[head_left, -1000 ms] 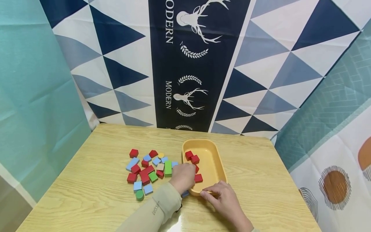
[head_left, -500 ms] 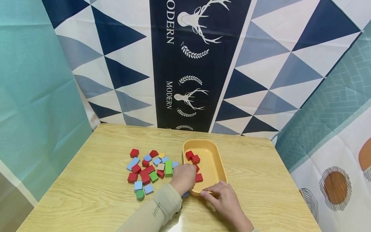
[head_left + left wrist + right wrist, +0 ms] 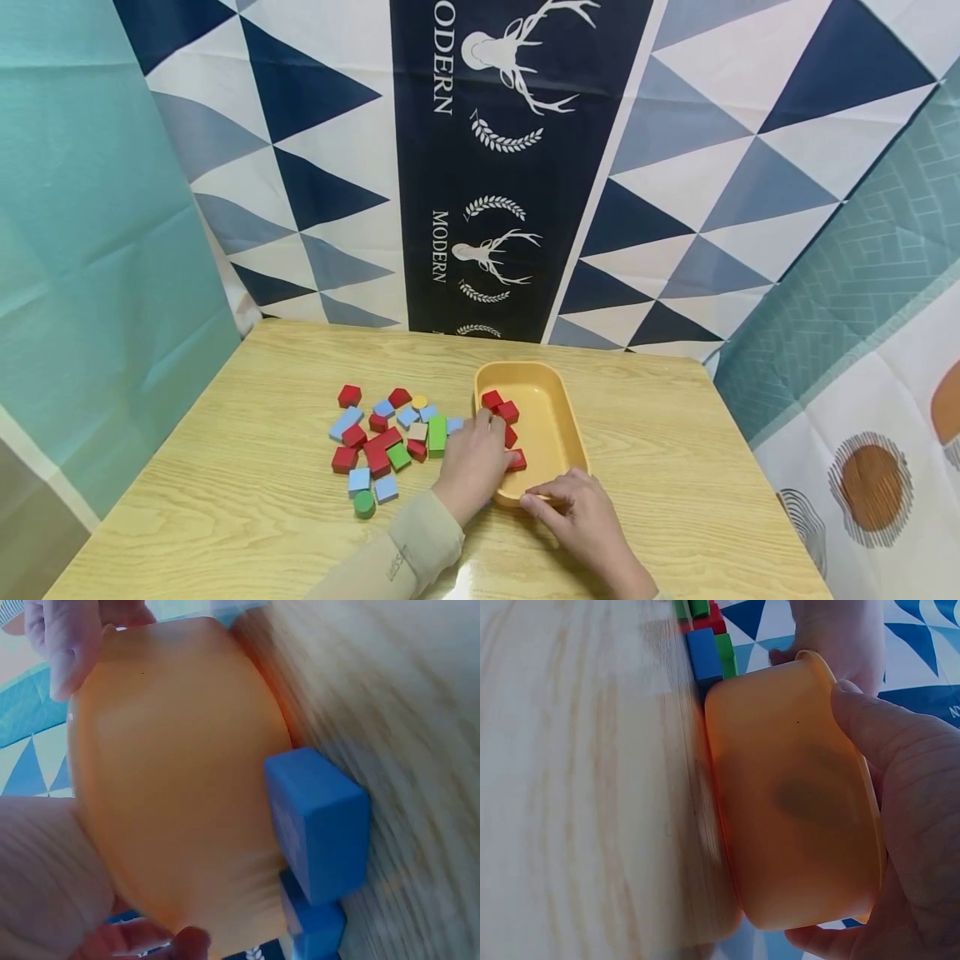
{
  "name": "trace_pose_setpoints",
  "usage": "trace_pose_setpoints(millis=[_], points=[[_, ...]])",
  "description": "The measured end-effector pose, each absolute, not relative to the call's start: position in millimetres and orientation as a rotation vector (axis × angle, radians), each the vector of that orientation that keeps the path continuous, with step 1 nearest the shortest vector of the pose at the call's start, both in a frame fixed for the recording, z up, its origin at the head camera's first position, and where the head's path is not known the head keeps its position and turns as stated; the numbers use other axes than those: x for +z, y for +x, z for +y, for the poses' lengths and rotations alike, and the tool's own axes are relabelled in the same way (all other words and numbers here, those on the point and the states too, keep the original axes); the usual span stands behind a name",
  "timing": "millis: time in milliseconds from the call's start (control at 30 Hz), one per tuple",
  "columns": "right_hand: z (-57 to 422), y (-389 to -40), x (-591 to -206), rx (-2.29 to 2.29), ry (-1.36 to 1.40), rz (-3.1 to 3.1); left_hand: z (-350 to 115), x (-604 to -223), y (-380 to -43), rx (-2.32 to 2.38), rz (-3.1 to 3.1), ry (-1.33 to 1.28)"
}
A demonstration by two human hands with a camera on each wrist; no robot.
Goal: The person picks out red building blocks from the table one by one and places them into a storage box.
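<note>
An orange plastic tray [image 3: 551, 400] stands on the table, with several red blocks [image 3: 508, 412] along its left inner side. My left hand [image 3: 474, 462] is over the tray's left rim, fingers spread apart and thumb beside the nearest red block [image 3: 517, 459]. In the left wrist view its fingertips [image 3: 191, 943] show at the rim, and nothing is seen between them. At the near right corner my right hand [image 3: 581, 517] pinches the tray rim, thumb [image 3: 847, 697] on the edge. Two blue blocks [image 3: 330, 832] sit against the tray's outer left wall.
Left of the tray lies a loose group of wooden blocks: red ones [image 3: 377, 458], light blue ones [image 3: 359, 482], a tall green one [image 3: 437, 437], a green cylinder [image 3: 364, 504] and a small yellow disc [image 3: 419, 402]. A patterned cloth [image 3: 330, 167] hangs behind the table.
My left hand was bunched with its fingers inside the tray's left side; now its fingers have risen and spread. The right hand keeps its hold on the rim.
</note>
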State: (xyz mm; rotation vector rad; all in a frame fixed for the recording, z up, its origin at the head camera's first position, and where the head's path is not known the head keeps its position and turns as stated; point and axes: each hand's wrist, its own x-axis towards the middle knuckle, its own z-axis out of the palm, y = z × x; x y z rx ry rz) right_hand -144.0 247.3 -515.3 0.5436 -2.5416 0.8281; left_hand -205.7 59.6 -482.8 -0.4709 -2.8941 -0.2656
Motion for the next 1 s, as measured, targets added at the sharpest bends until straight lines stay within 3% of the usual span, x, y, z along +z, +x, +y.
trace_pose_setpoints(millis=[367,1000], points=[[246.1,-142.7,-513.8,0.876,0.47,-2.61,8.4,-487.8,-195.9,-0.352,-2.836,-0.305],[247.3,-143.3,-516.5,0.863,0.471,-2.599,-14.7,-487.0,-164.5,-0.435,-2.919,-0.473]])
